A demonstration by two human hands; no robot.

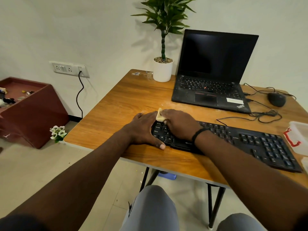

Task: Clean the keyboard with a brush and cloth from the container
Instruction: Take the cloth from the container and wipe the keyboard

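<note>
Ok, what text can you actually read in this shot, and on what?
"ThinkPad": laptop palm rest, lower right corner.
"Ctrl", "Alt": keyboard bottom-row keys, left end, between the hands.
"Caps Lock", "Shift": same keyboard, left column; small, only just legible.
Logo below the keyboard's space bar: too blurred to read.
White sticker on the laptop: blurred.
Other key legends: too small.

A single head-worn wide-angle view looks forward and down from the seated person's eye level, over both forearms and knees, onto the table. The keyboard lies close below centre; the laptop and wall stand farther back. Wide-angle bending curves the table edges.
</note>
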